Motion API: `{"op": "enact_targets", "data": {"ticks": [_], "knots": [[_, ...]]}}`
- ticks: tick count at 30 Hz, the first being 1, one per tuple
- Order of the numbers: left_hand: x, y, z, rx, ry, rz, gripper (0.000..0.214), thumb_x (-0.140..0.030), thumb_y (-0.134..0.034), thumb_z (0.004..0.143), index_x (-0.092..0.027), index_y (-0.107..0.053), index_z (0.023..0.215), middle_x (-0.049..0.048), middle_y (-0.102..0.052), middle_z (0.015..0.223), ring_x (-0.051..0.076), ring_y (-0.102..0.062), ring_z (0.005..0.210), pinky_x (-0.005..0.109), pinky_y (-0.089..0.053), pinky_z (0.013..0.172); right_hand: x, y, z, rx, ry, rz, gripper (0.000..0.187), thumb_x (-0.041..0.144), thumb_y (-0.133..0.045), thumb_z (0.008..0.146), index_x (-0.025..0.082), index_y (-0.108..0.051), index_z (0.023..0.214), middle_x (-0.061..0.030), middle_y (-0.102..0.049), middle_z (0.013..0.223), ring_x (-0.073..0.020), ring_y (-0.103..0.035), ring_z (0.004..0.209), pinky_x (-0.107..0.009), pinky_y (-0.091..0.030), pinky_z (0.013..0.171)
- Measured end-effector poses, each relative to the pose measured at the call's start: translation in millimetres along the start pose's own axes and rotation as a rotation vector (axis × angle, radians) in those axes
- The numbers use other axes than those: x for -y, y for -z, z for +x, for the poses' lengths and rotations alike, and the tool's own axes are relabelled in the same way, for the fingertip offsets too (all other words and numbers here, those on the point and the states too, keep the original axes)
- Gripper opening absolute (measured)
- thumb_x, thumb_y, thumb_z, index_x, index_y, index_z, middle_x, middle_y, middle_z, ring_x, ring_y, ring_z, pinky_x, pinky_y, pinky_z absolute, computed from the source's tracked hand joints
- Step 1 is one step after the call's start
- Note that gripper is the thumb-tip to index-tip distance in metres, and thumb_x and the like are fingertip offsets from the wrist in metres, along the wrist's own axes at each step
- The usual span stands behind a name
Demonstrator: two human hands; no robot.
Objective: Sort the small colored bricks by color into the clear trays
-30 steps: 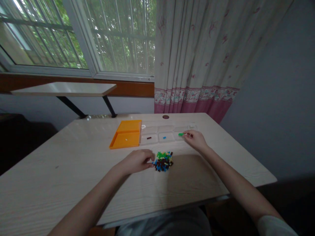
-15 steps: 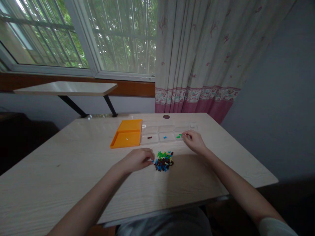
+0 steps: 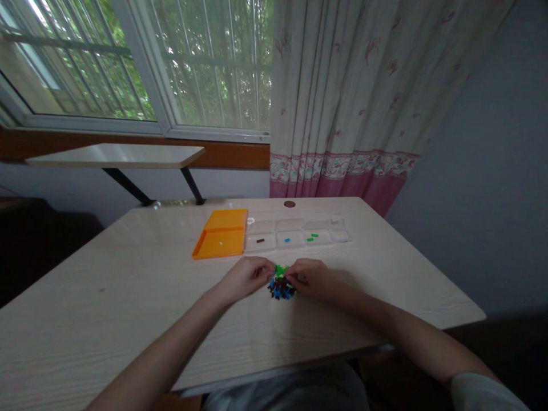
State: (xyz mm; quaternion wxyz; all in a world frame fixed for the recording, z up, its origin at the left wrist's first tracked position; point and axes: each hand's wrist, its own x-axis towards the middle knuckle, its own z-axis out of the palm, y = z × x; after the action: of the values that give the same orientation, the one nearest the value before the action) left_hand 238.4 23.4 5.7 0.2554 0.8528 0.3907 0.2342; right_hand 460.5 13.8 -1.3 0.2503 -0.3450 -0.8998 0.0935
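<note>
A small heap of tiny building bricks (image 3: 281,287), brown, blue, green and yellow, lies on the table between my hands. My left hand (image 3: 248,278) reaches the heap's left side, thumb and fingers curled together at its edge. From the right, my right hand (image 3: 312,278) touches the heap with its fingers pinched. Whatever either pinch holds is too small or hidden to name. Behind the heap, clear trays hold a brown brick (image 3: 260,241), a blue brick (image 3: 287,240), green bricks (image 3: 310,240) and a tiny yellow piece (image 3: 340,234).
An open orange case (image 3: 226,220) with a small white piece (image 3: 221,244) in it lies left of the clear trays (image 3: 274,225). A raised shelf (image 3: 128,154) stands at the table's back left. A round dark disc (image 3: 289,204) marks the table's back edge, near the curtain (image 3: 342,114).
My right hand has come back from the green bricks' tray to the heap. A second green brick now lies plainly in that tray. My left hand has shifted slightly forward along the heap.
</note>
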Motion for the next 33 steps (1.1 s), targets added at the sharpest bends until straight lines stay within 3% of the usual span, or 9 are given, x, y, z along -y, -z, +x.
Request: {"op": "enact_targets", "data": {"ticks": [10,22,29,33], "knots": [[-0.3,-19.7,3.9,-0.147,0.034,-0.215,0.017,-0.029,-0.057,0.076,-0.013,-0.062,0.078,-0.0016,-0.053,0.061,0.007,-0.043,0.053,0.016,-0.032,0.048,-3.2,-8.7,0.1,-0.093,-0.057,0.083,0.014,0.029,-0.056,0.079,0.021,-0.066,0.085,-0.0001,-0.066,0.074,-0.0101,-0.058,0.065,-0.018,-0.041,0.063],[-1.3,-22.4,4.8,-0.125,0.059,-0.332,0.017,-0.029,-0.059,0.075,-0.012,-0.061,0.072,-0.0017,-0.053,0.059,0.007,-0.042,0.052,0.016,-0.031,0.048,-3.8,-11.7,1.6,-0.13,-0.082,0.096,0.015,0.031,-0.056,0.079,0.02,-0.067,0.081,-0.0007,-0.066,0.072,-0.0099,-0.057,0.063,-0.019,-0.041,0.06],[-2.2,-23.5,5.4,-0.111,0.087,-0.361,0.02,-0.032,-0.059,0.074,-0.011,-0.061,0.072,-0.0019,-0.053,0.056,0.006,-0.042,0.05,0.016,-0.032,0.046,-6.3,-13.4,0.2,-0.168,-0.015,0.108,0.013,0.028,-0.056,0.079,0.02,-0.066,0.08,-0.0004,-0.066,0.071,-0.0093,-0.057,0.061,-0.018,-0.041,0.059],[1.5,-12.4,6.2,-0.162,0.097,-0.251,0.022,-0.034,-0.058,0.075,-0.013,-0.063,0.079,-0.0014,-0.055,0.058,0.006,-0.042,0.049,0.016,-0.031,0.045,-14.8,-6.9,2.5,-0.275,0.077,0.045,0.012,0.027,-0.055,0.079,0.019,-0.065,0.079,-0.0012,-0.066,0.071,-0.0097,-0.058,0.062,-0.019,-0.042,0.06]]}}
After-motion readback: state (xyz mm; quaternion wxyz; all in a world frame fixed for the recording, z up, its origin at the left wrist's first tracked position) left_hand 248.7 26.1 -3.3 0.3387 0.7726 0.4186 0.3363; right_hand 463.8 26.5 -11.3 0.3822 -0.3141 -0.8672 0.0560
